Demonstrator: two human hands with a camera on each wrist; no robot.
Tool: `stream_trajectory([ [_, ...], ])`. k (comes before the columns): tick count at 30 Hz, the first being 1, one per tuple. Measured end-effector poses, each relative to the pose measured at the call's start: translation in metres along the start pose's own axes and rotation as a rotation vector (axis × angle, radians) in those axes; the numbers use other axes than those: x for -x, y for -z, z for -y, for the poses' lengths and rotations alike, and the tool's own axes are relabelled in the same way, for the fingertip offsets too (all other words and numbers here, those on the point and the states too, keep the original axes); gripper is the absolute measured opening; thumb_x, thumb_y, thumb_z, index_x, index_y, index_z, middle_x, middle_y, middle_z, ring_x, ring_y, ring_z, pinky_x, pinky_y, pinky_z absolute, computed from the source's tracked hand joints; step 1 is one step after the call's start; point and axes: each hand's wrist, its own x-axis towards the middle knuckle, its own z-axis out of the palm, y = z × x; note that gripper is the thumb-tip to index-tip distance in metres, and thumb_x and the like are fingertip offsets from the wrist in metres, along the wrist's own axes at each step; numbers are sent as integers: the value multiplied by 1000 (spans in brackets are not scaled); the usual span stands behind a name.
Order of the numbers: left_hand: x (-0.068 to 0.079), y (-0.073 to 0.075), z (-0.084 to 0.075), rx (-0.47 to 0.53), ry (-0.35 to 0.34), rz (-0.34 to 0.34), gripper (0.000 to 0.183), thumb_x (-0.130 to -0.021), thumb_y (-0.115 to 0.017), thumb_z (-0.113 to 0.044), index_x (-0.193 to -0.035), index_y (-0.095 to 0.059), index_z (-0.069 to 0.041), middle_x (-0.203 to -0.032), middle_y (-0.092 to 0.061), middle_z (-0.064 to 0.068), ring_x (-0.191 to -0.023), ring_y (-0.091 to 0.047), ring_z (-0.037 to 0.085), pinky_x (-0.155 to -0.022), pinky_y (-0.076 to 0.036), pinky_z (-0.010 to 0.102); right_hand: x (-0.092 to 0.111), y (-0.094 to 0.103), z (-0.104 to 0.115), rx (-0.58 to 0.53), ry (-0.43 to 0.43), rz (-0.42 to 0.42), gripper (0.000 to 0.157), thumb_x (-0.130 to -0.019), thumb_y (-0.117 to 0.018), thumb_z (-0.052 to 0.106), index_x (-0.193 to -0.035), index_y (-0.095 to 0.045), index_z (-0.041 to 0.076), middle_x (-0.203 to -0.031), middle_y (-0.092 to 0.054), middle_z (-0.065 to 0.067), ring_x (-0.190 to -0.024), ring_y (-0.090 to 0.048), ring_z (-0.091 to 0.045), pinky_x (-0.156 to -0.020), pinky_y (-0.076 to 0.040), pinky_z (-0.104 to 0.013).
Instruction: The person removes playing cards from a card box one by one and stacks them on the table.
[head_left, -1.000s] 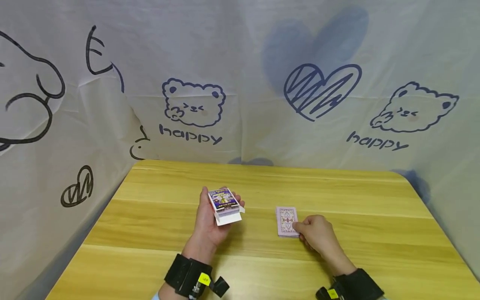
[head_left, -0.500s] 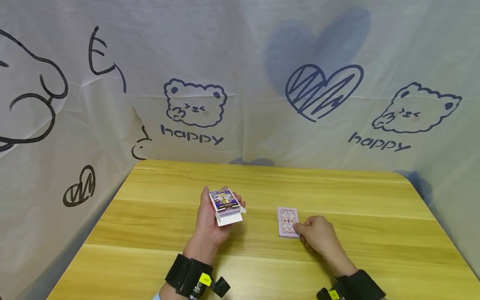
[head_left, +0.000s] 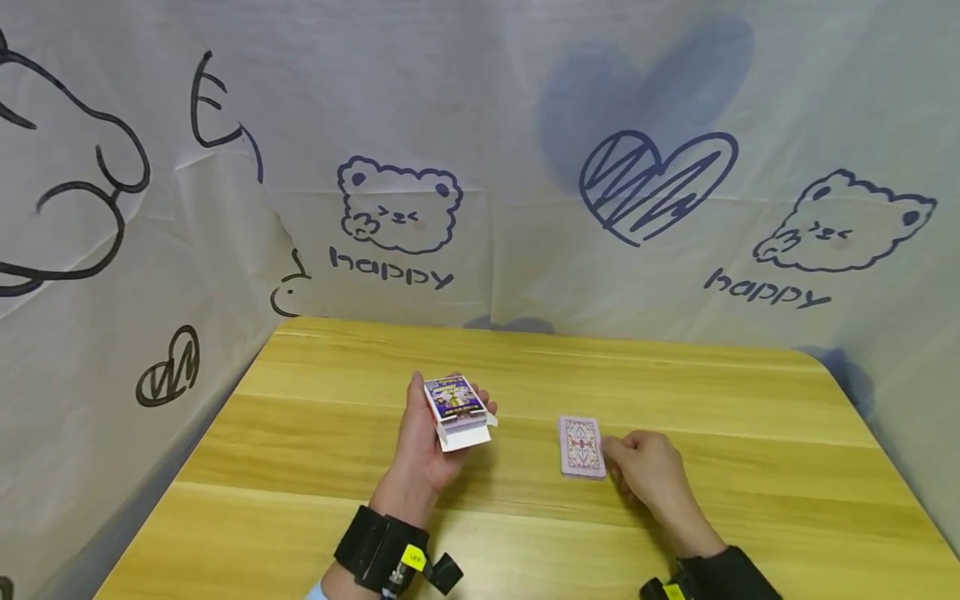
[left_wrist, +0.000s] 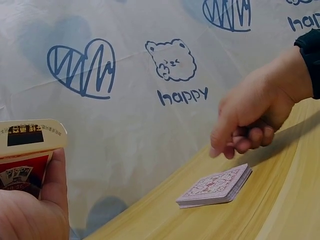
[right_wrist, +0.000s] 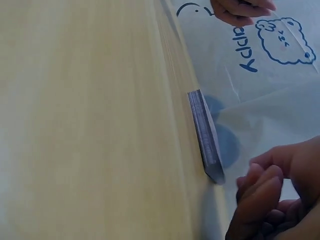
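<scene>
Purple and yellow print covers the box (head_left: 455,398), which the left hand (head_left: 423,454) holds up to the left of the deck (head_left: 582,447). The thumb lies along one side and the fingers wrap round the other, so the hand is closed as far as the box allows. The near end of the box is open, its white flap (head_left: 467,440) sticking out toward the person, and the pale edges of cards (head_left: 462,424) show inside.

The deck lies flat on the yellow wood-grain table (head_left: 525,367), between the two hands, stacked with its red-patterned back up. Just to the right of the deck is the right hand (head_left: 651,468), its fingers curled in, thumb close to the forefinger, with hold of nothing; the left wrist view shows a gap between its fingertips and the deck.

A black strap (head_left: 367,550) rings the left wrist, nearer the person than the deck; the right wrist wears one too. Beyond the deck hangs a white cloth (head_left: 517,150), drawn with a half-shaded heart (head_left: 652,187) and, left and right of the deck, bears over the word "happy".
</scene>
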Motion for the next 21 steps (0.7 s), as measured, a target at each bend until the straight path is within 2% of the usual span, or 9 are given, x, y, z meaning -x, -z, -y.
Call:
stream_trajectory([
  [4,1,-2,0,-5,15,24,78,-93,-29,-70,-144,-26,-11,-120,-47,16,-98,-63,26,-94,-52,46,4,2,12,-1,99,-74,30,-93,-60,30,-81,-65,3,-61,-57,-7,-47,-43,-16,-40,-32,-25],
  [8,3,-3,4,-20,38,45,76,-94,-29,-70,-146,-24,-15,-127,-45,16,-106,-61,28,-97,-50,47,15,-2,33,-80,167,-76,27,-93,-61,26,-84,-67,2,-65,-60,-10,-50,-43,-15,-42,-33,-24],
  [12,4,-4,9,-36,45,51,75,-94,-28,-69,-148,-22,-17,-134,-43,18,-114,-58,31,-103,-45,50,28,-10,59,-250,185,4,26,-93,-63,24,-87,-65,-1,-60,-54,-7,-48,-40,-13,-41,-31,-23],
  [16,2,-5,15,-49,36,42,71,-96,-27,-67,-147,-23,-16,-144,-33,21,-117,-56,33,-104,-43,50,41,-21,80,-425,206,114,22,-91,-67,19,-88,-65,-2,-58,-50,-4,-46,-41,-13,-40,-33,-23],
  [21,2,-5,22,-43,26,28,61,-100,-26,-61,-143,-28,-18,-146,-30,22,-119,-54,33,-102,-46,49,51,-38,91,-505,225,207,18,-88,-68,16,-85,-68,-2,-57,-50,-3,-44,-39,-12,-38,-30,-21],
])
